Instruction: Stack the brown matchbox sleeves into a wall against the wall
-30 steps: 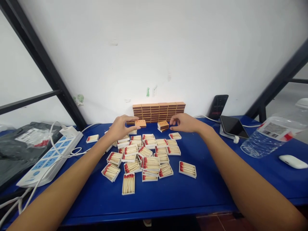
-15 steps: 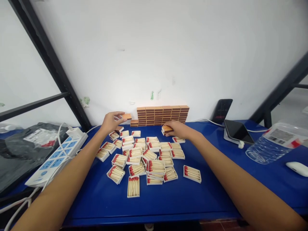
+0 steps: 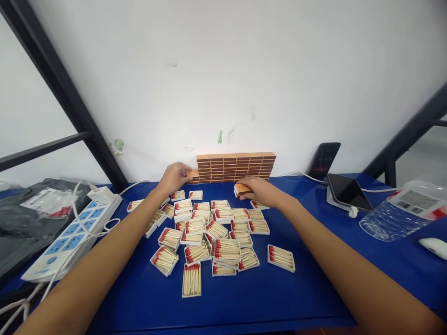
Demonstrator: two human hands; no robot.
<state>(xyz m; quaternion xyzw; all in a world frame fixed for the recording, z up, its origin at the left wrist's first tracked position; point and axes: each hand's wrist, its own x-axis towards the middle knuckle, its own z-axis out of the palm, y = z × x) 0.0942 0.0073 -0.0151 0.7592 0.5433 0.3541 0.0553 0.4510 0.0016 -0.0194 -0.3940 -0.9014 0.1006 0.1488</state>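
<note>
Against the wall stands a neat stack of matchboxes (image 3: pixel 235 167) with brown striking sides facing me. At its left end, my left hand (image 3: pixel 178 177) is closed on a matchbox sleeve (image 3: pixel 193 173), which sits at the top of a low column beside the stack. In front of the stack's right part, my right hand (image 3: pixel 256 188) grips a matchbox (image 3: pixel 242 190); a white tray edge shows at its left end. Between my arms lie several open matchbox trays (image 3: pixel 226 250) full of red-tipped matches, some piled on others.
A power strip (image 3: pixel 75 232) with cables and a dark plastic bag (image 3: pixel 17 218) lie at the left. To the right are a phone on a stand (image 3: pixel 324 160), another phone (image 3: pixel 349 191), a clear plastic container (image 3: pixel 394 216) and a white mouse (image 3: pixel 435 246).
My left hand has moved right and down, bringing its matchbox sleeve onto the low column beside the stack. My right hand stays nearly in place, its matchbox slightly turned.
</note>
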